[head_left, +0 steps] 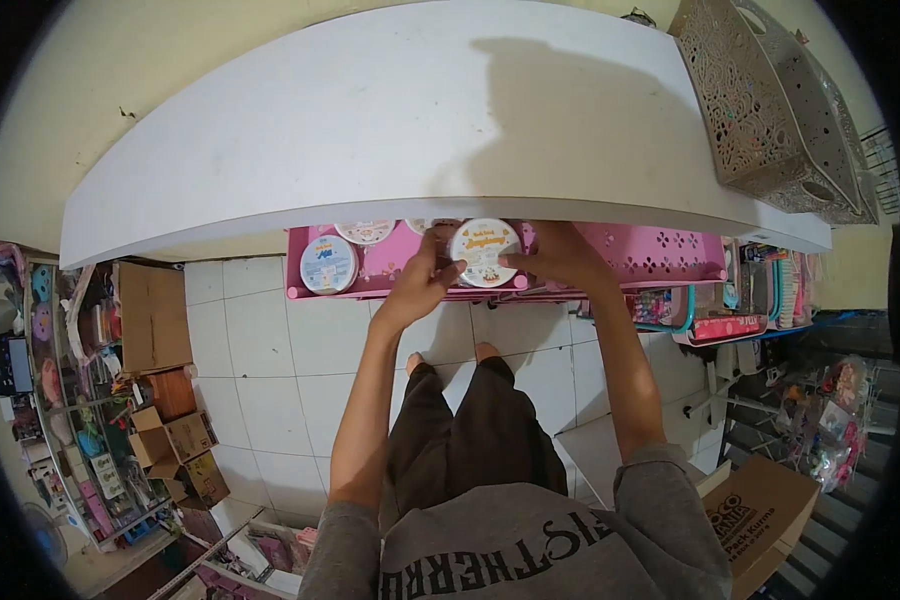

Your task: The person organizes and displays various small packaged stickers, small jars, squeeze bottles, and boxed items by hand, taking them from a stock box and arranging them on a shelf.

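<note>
A round white tub [485, 252] with orange lettering on its lid sits at the front edge of a pink tray [625, 262]. My left hand [422, 282] grips the tub's left side, thumb on the rim. On the opposite side, my right hand [562, 256] holds it with fingers at the lid's edge. A second tub with blue lettering [328, 264] stands at the tray's left end. Behind it, a tub with reddish print [366, 231] is partly hidden under the white shelf board. Another pale lid [417, 226] shows only in part beside my left fingers.
The white shelf board [370, 120] overhangs the pink tray. A beige perforated basket [755, 110] stands on its right end. Lower right are trays of packets and a cardboard box [760, 520]; at left, stocked shelves and open boxes [175, 440].
</note>
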